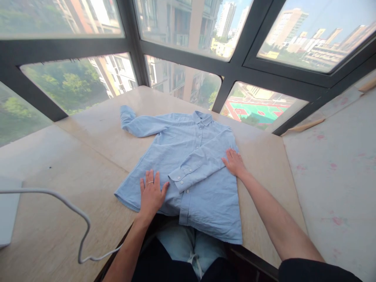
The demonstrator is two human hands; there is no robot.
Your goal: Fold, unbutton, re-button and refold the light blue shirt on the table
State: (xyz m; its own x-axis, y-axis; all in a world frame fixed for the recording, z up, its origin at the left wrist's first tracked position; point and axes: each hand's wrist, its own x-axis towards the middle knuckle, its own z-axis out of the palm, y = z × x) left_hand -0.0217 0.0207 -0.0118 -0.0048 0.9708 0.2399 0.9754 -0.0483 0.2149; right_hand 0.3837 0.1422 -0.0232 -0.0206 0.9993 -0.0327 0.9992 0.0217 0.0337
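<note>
A light blue button-up shirt (170, 156) lies front side up, its collar (202, 118) toward the windows and its hem toward me. One sleeve (199, 162) is folded across the front, with the buttoned cuff near the middle. The other sleeve (143, 124) stretches out to the left, bent up at its end. My left hand (152, 194), with a ring on one finger, rests flat on the lower left of the shirt, fingers apart. On the right edge, by the folded sleeve's upper part, my right hand (234, 161) lies flat with fingers stretched out.
The shirt lies on a beige tabletop (73, 168) whose front edge runs close to my lap. A white cable (85, 223) loops over the left side, near a pale flat object (10, 213). Dark-framed windows (188, 51) stand behind; a flower-patterned wall (335, 176) borders the right.
</note>
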